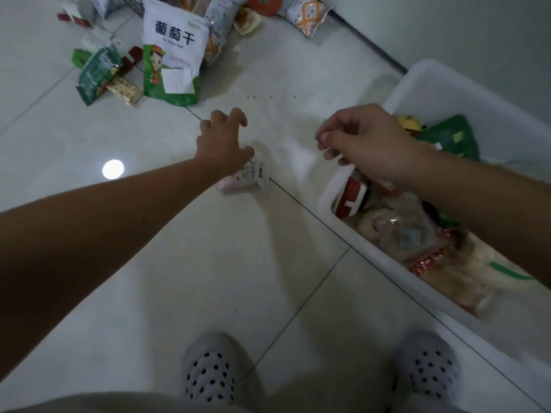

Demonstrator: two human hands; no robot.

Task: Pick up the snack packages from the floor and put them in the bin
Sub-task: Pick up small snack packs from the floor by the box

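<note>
Pale glossy floor tiles (179,263) fill the view, with a round glare spot (113,169) at the left and a grey wall beyond a dark skirting line at the far right. Two grey slippers with black dots (213,371) stand at the near edge.

A white plastic bin (492,108) sits on the right. It already holds several snack packages, among them a clear crinkled bag (402,231), a red-and-white pack (351,198) and a green pouch (453,138).

The left hand (222,141) reaches out over the middle of the floor with its fingers spread and bent downward, claw-like, just above a small white-and-pink packet (250,175) lying on a tile joint. Whether the thumb touches the packet cannot be told.

The right hand (363,141) hangs over the bin's left rim, fingers loosely curled — nothing visible in them.

More packages lie at the far left: a large white-and-green bag with bold characters (173,55), a dark green pack (95,73) left of it, and a loose heap (307,13) along the far edge — well apart from the bin.
</note>
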